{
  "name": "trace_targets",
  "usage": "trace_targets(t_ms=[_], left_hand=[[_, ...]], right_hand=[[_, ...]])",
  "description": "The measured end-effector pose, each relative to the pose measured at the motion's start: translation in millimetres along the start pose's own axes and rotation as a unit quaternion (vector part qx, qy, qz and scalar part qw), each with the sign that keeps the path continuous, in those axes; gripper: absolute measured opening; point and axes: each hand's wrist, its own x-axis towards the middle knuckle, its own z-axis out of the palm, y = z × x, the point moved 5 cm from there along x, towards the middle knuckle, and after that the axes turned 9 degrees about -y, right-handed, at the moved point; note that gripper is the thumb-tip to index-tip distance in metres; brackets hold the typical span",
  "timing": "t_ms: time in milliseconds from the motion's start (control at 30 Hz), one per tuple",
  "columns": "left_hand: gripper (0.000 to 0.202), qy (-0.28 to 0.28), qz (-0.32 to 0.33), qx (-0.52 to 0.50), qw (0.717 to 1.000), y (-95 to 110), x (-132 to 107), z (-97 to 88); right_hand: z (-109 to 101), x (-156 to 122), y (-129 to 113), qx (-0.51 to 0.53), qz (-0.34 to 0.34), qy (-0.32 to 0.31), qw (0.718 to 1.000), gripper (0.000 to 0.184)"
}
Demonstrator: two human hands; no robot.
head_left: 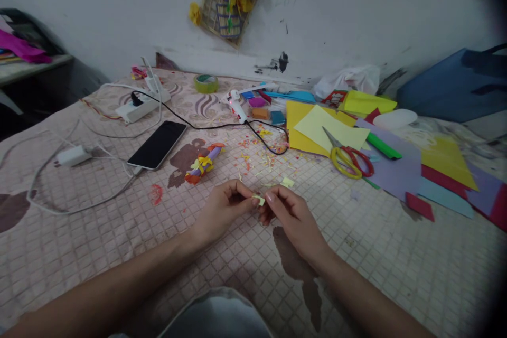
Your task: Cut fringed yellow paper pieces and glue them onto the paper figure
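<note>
"Across the patterned worktop [396, 269], what could go wrong?"

"Coloured paper sheets [407, 161] crowd the right side, overlapping, and could slide if pulled from beneath the scissors [341, 149]. At far left, a power strip [137, 110] sends out a black cord [214, 127]. Snagged by a reaching arm, that cord could drag the glue gun [237, 108], which shows a red light and may be hot."

"And in the way?"

"The cord, looped just beyond the hands among loose clippings. A phone [157, 145] lies on the left, its cable trailing nearer."

"The hands themselves?"

"Close together at centre. The left hand [226, 203] pinches a pale paper piece [259, 200] between thumb and finger; the right hand [291, 211] meets its other side, though whether it grips cannot be told."

"Anything smaller?"

"That held piece, raised between the fingertips. So slight a hold could let it drop, easily lost among the scraps [245, 158] beyond."
</note>
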Motion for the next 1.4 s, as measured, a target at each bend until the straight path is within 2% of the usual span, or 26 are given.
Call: trace_targets(t_ms=[200, 333, 533, 633, 767, 933, 1100, 1267, 1400], left_hand=[[0.022, 0.022, -0.003, 0.025, 0.999, 2, 1, -1.9], [0.033, 0.044, 0.019, 0.030, 0.998, 3, 1, -3.8], [0.032, 0.014, 0.001, 0.035, 0.999, 2, 1, -4.7], [0.026, -0.011, -0.013, 0.029, 0.999, 1, 2, -4.3], [0.021, -0.055, -0.047, 0.078, 0.994, -2, 2, 0.2], [0.021, -0.077, -0.045, 0.075, 0.993, 1, -2, 5.7], [0.021, -0.042, -0.033, 0.117, 0.992, 8, -2, 0.0], [0.023, -0.083, -0.079, 0.146, 0.983, 6, 2, -5.0], [0.024, -0.072, -0.060, 0.185, 0.978, 8, 3, -6.6]], right_hand=[[0, 0, -3, -0.033, -0.002, -0.001, 0.999, 0.021], [-1, 1, 0, -0.027, 0.005, -0.008, 1.000, 0.022], [-1, 2, 6, 0.016, 0.027, -0.015, 0.999, 0.021], [-2, 3, 7, 0.029, 0.024, -0.005, 0.999, 0.021], [-3, 3, 7, 0.020, 0.014, -0.003, 1.000, 0.020], [2, 1, 9, 0.034, 0.034, -0.039, 0.998, 0.023], [4, 0, 5, 0.001, 0.017, -0.067, 0.998, 0.025], [3, 0, 3, -0.039, -0.006, -0.091, 0.995, 0.024], [3, 0, 6, -0.036, 0.017, -0.087, 0.995, 0.027]])
